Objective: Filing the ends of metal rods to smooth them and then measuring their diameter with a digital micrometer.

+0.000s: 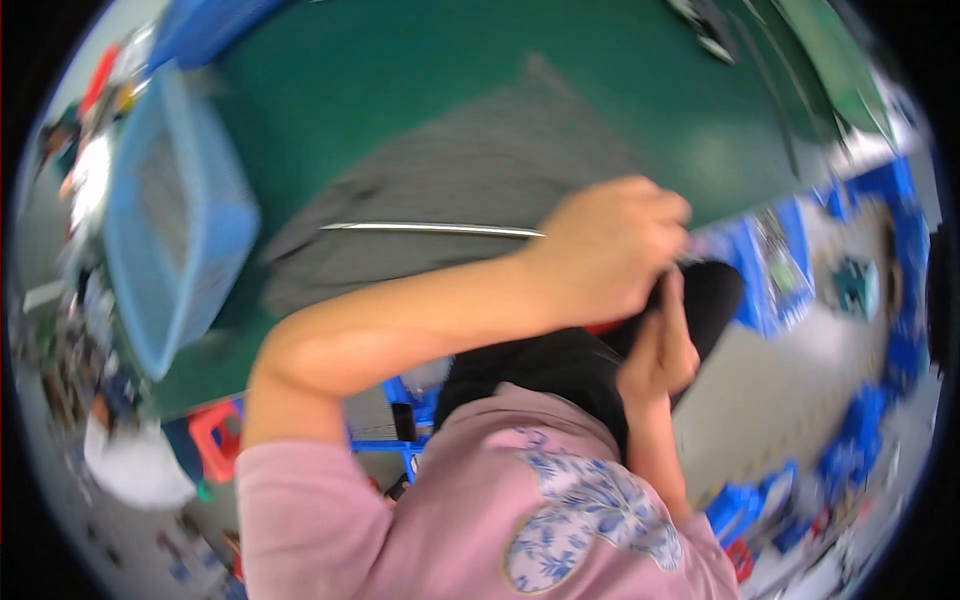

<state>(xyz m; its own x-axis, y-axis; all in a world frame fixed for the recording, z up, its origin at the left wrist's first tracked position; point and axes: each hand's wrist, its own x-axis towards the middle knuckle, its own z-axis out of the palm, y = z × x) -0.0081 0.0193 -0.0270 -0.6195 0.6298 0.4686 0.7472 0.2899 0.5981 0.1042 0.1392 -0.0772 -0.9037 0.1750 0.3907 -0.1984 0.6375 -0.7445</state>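
My left hand [612,248] reaches across to the right, its fingers closed in a fist. A thin, shiny metal rod [430,228] sticks out leftward from this fist, over a grey cloth [470,160]. Whatever part of the rod lies inside the fist is hidden. Just below it, my right hand [658,358] is held with its fingers stretched upward, the tips at the underside of the left fist. Motion blurs both hands, and no object shows clearly in the right one. The cloth lies spread on the green tabletop [330,70].
A light blue plastic basket [225,200] stands at the table's left edge. Dark slender tools [710,35] lie at the far right. Beyond the table's right edge is a blue bin [765,275] with things in it. A red stool [212,440] stands at the lower left.
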